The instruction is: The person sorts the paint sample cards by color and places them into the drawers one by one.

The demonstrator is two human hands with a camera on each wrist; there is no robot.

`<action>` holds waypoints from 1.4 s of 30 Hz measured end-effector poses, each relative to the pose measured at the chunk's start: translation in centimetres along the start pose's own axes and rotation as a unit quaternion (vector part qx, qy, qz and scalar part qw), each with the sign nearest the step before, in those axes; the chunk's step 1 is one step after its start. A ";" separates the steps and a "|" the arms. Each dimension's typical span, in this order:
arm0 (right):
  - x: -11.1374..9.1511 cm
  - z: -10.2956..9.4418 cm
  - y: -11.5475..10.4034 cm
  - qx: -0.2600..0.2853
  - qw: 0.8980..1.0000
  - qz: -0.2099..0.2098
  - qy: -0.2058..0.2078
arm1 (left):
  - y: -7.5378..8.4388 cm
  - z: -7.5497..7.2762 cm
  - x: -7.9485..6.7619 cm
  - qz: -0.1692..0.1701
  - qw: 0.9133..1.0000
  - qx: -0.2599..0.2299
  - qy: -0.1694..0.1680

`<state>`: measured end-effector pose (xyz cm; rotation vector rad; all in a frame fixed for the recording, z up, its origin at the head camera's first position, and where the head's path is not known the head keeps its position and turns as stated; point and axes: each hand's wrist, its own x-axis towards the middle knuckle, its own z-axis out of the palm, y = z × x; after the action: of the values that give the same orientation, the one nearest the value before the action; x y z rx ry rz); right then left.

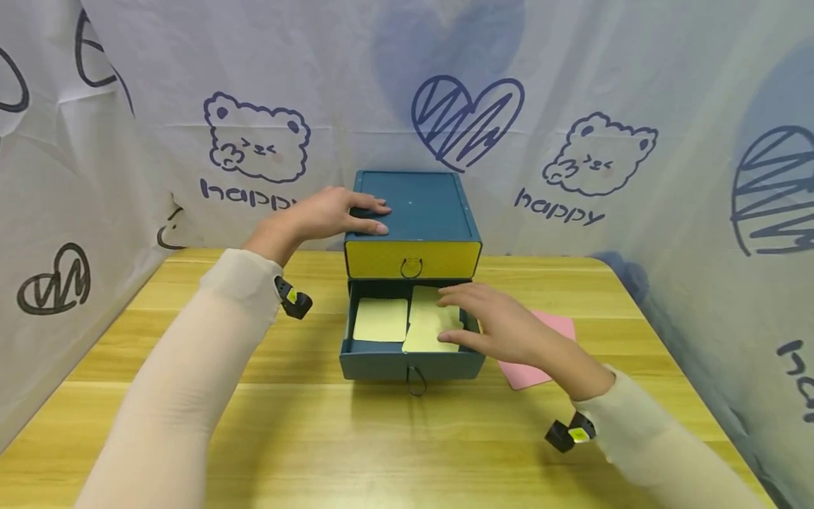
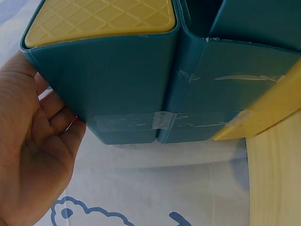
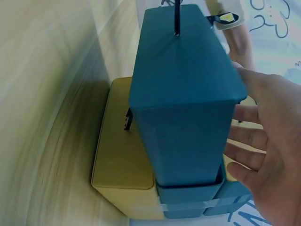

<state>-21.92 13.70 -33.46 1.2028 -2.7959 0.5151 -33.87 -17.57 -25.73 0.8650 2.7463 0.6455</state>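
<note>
A stacked drawer box has a blue top and a yellow upper drawer front with a loop handle. Below it, a blue drawer is pulled out. Pale yellow paper pieces lie inside on the left and right. My left hand rests on the left part of the box top, thumb and fingers extended. Over the right side of the drawer is my right hand, its loosely bent fingers overlapping the right-hand paper. In the right wrist view its fingers lie beside the drawer's wall.
A pink sheet lies on the wooden table, partly behind the right forearm. Beneath the blue drawer, a yellow lower section with a black handle shows in the right wrist view. A printed cloth hangs behind and around the table.
</note>
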 end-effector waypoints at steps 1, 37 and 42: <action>-0.2 -0.1 -0.2 0.004 1.000 0.000 0.006 | 0.0 0.0 0.0 0.000 1.000 0.000 0.001; -5.5 8.3 -5.7 0.589 0.785 0.184 -0.061 | 0.2 0.2 -0.3 0.001 1.000 0.004 0.008; -4.5 9.4 -5.8 0.685 0.694 0.212 -0.060 | 0.2 0.1 -0.1 0.001 1.000 0.004 0.008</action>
<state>-13.90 10.06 -41.47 0.4366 -2.4355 2.9244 -33.60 -17.42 -25.73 0.8668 2.7637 0.6459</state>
